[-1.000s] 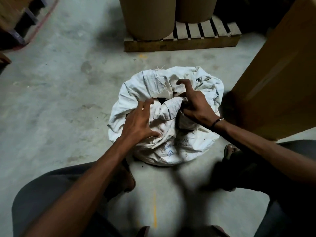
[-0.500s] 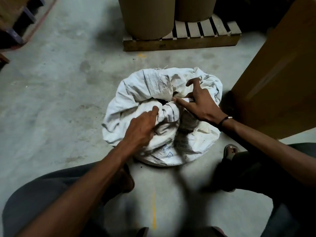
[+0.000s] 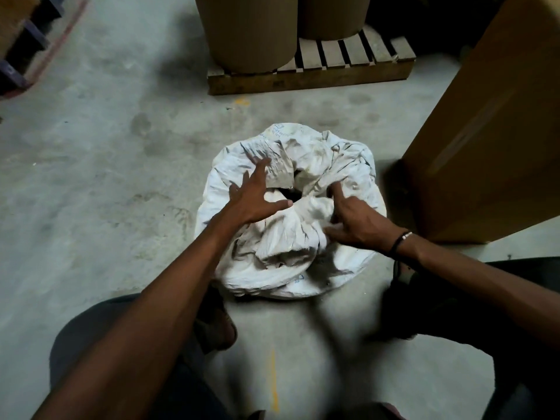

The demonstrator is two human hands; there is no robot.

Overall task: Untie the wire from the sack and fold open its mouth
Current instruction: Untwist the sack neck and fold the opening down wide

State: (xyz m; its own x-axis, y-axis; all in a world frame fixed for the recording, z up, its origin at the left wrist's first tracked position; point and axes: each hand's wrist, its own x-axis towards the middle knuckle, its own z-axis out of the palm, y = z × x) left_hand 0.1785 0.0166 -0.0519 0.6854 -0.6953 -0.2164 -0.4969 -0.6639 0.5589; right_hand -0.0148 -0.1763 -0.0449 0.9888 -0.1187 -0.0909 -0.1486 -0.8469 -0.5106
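Since half a second ago, the left hand [image 3: 253, 197] has opened, fingers spread over the sack [image 3: 291, 213] on the floor. Right hand [image 3: 356, 224] presses folds, half-open. Better pull rim outward evenly. No wire visible.

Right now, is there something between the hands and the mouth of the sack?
Nothing visible. The left hand is spread on the sack at the left of its dark opening, and the right hand presses the cloth on the right. No wire can be seen there.
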